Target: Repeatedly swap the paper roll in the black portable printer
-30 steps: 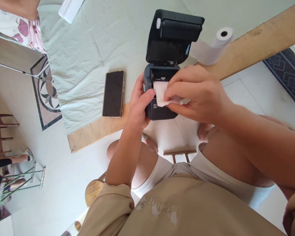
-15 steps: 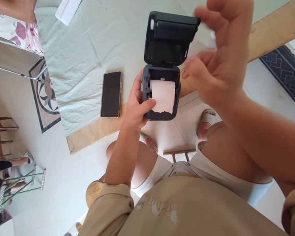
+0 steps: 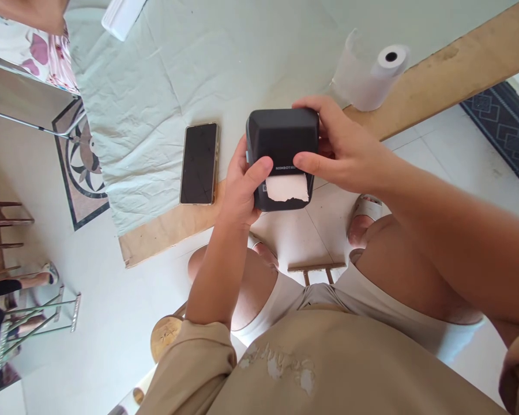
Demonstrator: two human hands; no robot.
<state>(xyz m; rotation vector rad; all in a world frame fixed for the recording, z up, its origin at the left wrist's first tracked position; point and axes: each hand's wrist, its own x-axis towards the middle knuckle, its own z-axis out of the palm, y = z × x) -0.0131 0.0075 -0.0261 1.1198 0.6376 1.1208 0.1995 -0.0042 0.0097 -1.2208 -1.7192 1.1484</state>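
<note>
One black printer (image 3: 281, 135) is held up in front of the seated person, at the near edge of the table, and its lid is down. From the slot under the lid comes a short piece of white paper (image 3: 288, 188), which has a torn lower edge and lies over the front part of the printer. The left hand (image 3: 245, 181) is closed around the left side of the printer, with the thumb resting on its top face. The right hand (image 3: 341, 144) is bent around the opposite side; its thumb presses near the printed letters of the lid, and the other fingers go behind, where I cannot see well how firmly they grip.

To the left of the printer, a phone (image 3: 199, 164) with dark screen lies near the table edge. On the right, a white paper roll (image 3: 383, 75) stands at the border of the pale green cloth (image 3: 151, 92), which leaves bare a strip of wooden table (image 3: 168, 229). At the upper left corner, another person's arm (image 3: 32, 14) is seen above flowered fabric (image 3: 37, 52).
</note>
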